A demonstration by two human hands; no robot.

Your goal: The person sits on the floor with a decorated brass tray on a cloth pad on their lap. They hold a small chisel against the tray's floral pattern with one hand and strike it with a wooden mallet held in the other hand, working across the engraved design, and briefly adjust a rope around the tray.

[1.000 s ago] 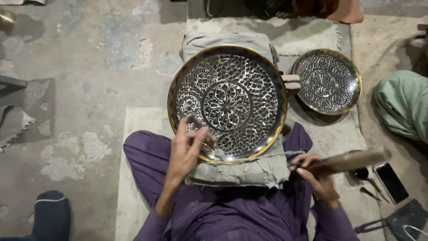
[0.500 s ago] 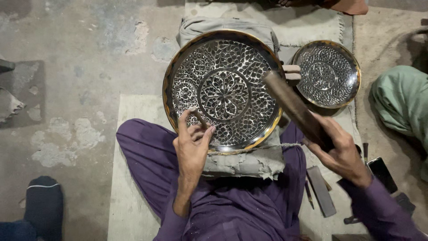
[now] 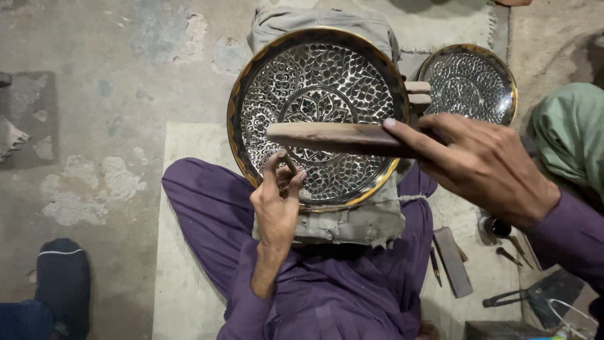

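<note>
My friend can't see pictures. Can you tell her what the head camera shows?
Seen from above, a seated person's left hand holds a thin tool against a big round engraved metal plate, while the right hand raises a wooden stick over it. A smaller engraved plate lies beside it.

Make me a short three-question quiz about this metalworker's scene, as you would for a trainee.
1. True or false: the right hand holds a wooden stick above the large engraved plate.
2. Where does the left hand sit?
A. at the plate's near edge
B. on the small plate
C. on the floor
3. Fill in: the smaller engraved plate lies to the ____ of the large one.

Key
1. True.
2. A; its fingers pinch a thin tool, too small to name, against the plate.
3. Right.
</note>
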